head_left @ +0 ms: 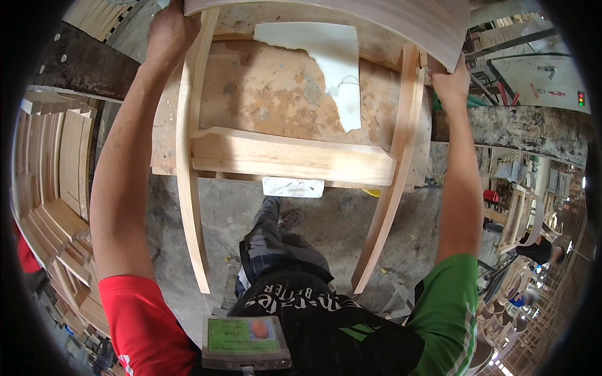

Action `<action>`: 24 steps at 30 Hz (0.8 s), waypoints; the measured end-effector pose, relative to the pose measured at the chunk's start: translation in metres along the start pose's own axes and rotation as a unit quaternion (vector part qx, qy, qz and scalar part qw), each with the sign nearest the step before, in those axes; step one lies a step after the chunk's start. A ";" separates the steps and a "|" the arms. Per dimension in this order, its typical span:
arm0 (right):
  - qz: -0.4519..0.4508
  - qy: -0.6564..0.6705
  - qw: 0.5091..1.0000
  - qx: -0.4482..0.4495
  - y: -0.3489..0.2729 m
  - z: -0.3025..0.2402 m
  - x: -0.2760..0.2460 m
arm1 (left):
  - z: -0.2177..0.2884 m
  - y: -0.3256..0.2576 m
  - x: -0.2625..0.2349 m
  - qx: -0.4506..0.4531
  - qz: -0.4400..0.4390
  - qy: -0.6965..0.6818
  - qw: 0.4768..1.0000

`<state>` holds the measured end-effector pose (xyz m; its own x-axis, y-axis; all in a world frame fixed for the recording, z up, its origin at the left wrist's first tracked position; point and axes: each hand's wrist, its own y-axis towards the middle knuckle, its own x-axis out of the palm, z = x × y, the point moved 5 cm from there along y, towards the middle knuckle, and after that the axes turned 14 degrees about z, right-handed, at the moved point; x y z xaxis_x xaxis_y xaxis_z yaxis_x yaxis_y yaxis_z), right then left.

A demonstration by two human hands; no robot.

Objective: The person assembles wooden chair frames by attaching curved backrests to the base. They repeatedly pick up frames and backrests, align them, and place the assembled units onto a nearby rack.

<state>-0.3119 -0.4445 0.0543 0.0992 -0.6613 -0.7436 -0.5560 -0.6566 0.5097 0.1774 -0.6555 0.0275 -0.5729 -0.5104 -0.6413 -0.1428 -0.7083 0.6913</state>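
A pale wooden chair frame (295, 155) stretches out before me, with two long legs joined by a wide crossbar. Across its far end runs a curved wooden panel (376, 19). At the far left corner my left hand (172, 31) is closed on the frame, its fingertips partly cut off by the picture's edge. My right hand (451, 78) grips the far right corner, under the panel's end; some of its fingers are hidden. Both arms are stretched forward. The near ends of the legs point toward me on either side of my body.
Beneath the frame is a stained wooden worktop (251, 94) with a torn white sheet (342, 69) on it. A white block (293, 187) sits at its near edge. Dark beams (514, 131) flank it. Stacked wooden parts (56, 163) stand at left; other people are far right.
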 end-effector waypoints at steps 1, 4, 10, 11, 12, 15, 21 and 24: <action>-0.009 -0.003 1.000 0.008 0.000 0.003 0.001 | 0.006 0.002 -0.003 -0.006 -0.004 -0.005 1.000; 0.022 -0.011 0.998 -0.060 -0.005 0.004 0.000 | 0.022 0.007 -0.013 -0.038 -0.014 -0.016 0.999; 0.033 0.051 0.996 -0.058 -0.003 0.021 0.010 | 0.031 0.010 -0.015 -0.097 -0.057 -0.008 0.994; 0.032 0.055 0.996 -0.055 -0.005 0.021 0.012 | 0.031 0.007 -0.013 -0.109 -0.065 0.009 0.992; 0.033 0.056 0.997 -0.051 -0.007 0.022 0.013 | 0.029 0.003 -0.008 -0.118 -0.073 0.023 0.990; 0.007 0.049 0.998 -0.029 -0.008 0.021 0.014 | 0.003 -0.008 -0.003 -0.071 -0.012 0.043 0.996; -0.173 -0.007 0.985 0.017 -0.009 -0.019 -0.044 | 0.021 0.003 -0.003 -0.079 -0.056 0.007 0.995; -0.103 0.130 0.967 -0.194 -0.003 -0.083 -0.089 | 0.015 0.001 -0.013 -0.051 -0.038 0.008 0.998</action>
<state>-0.2510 -0.4136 0.1550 0.4073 -0.5377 -0.7382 -0.1567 -0.8375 0.5235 0.1724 -0.6424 0.0420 -0.5498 -0.4605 -0.6969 -0.1025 -0.7908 0.6034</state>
